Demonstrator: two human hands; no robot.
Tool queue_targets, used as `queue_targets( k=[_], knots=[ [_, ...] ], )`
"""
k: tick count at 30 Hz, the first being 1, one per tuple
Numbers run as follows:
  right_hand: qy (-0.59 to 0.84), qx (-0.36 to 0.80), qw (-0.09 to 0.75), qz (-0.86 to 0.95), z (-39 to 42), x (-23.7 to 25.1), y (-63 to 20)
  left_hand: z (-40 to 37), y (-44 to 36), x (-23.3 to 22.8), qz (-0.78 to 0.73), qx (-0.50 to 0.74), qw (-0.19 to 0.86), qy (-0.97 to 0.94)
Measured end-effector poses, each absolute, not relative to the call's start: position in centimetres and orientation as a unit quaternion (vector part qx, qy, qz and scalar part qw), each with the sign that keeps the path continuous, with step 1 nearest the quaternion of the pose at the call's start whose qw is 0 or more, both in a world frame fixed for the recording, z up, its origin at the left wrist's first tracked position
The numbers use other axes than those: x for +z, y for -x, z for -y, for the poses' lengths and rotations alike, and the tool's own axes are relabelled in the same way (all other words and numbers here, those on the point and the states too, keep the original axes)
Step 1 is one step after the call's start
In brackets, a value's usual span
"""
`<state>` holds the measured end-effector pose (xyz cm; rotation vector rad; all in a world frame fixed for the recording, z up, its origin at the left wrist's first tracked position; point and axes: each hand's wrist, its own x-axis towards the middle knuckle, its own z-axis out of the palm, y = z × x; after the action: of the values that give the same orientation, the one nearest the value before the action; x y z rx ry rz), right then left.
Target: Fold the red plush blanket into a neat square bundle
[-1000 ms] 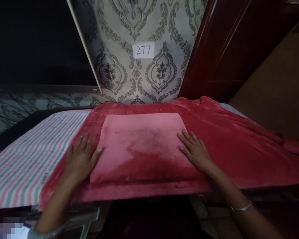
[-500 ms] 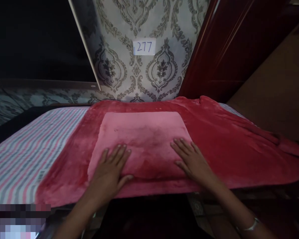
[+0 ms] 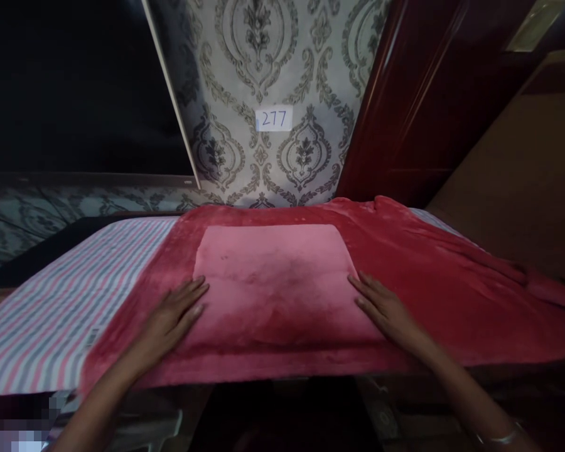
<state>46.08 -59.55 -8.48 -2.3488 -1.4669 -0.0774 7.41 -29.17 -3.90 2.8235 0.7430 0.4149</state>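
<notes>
A pink plush cloth (image 3: 268,276), roughly rectangular with darker patches, lies flat on a red plush blanket (image 3: 419,295). My left hand (image 3: 172,314) rests at the cloth's left edge, fingers stretched out and pointing inward. At the right edge, my right hand (image 3: 381,307) lies with its fingers extended, touching the cloth's border. Neither hand grips anything. The red blanket spreads out beneath the cloth and bunches into folds toward the right.
A striped sheet (image 3: 94,276) shows under the blanket at left. Behind stand a patterned wall (image 3: 263,75) with a paper label (image 3: 274,118) marked 277, a dark screen (image 3: 75,94) and a dark red wooden panel (image 3: 419,81). A brown board (image 3: 513,163) is at right.
Both hands have moved outward, from on top of the pink cloth to its left and right edges. The view has tilted up slightly.
</notes>
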Motion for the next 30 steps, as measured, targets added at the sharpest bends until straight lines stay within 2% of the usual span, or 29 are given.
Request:
queue_targets(
  k=[3,7,11,14,17,20,23,27,30],
  knots=[
    [0.803,-0.081,0.185,0.56,56.9,-5.2,-43.5,30.8,-10.6,-1.9,-0.212,0.139,0.071,-0.965],
    [0.725,-0.021,0.125,0.677,51.1,-2.6,-38.2,32.7,-17.3,-1.0,-0.095,0.07,0.082,-0.99],
    [0.714,0.022,0.073,0.696,47.4,-3.2,-38.4,31.1,-21.1,-2.1,-0.095,0.024,0.055,-0.994],
    [0.757,0.0,0.071,0.65,47.6,-4.5,-42.5,28.1,-20.3,-2.8,-0.118,0.043,0.029,-0.992],
    [0.815,-0.013,0.086,0.573,48.8,-6.2,-46.2,25.1,-18.0,-3.3,-0.214,0.066,0.019,-0.975],
    [0.833,-0.02,0.123,0.539,49.5,-7.6,-47.5,23.1,-16.0,-4.1,-0.323,0.069,0.061,-0.942],
    [0.83,-0.021,0.142,0.539,49.5,-8.4,-47.3,22.1,-15.0,-4.7,-0.358,0.058,0.106,-0.926],
    [0.832,0.017,0.12,0.541,49.4,-7.1,-47.5,21.3,-14.8,-3.5,-0.344,0.024,0.121,-0.931],
    [0.832,0.024,0.092,0.547,48.5,-4.5,-47.0,21.6,-16.0,-0.9,-0.354,0.015,0.068,-0.932]
  ],
)
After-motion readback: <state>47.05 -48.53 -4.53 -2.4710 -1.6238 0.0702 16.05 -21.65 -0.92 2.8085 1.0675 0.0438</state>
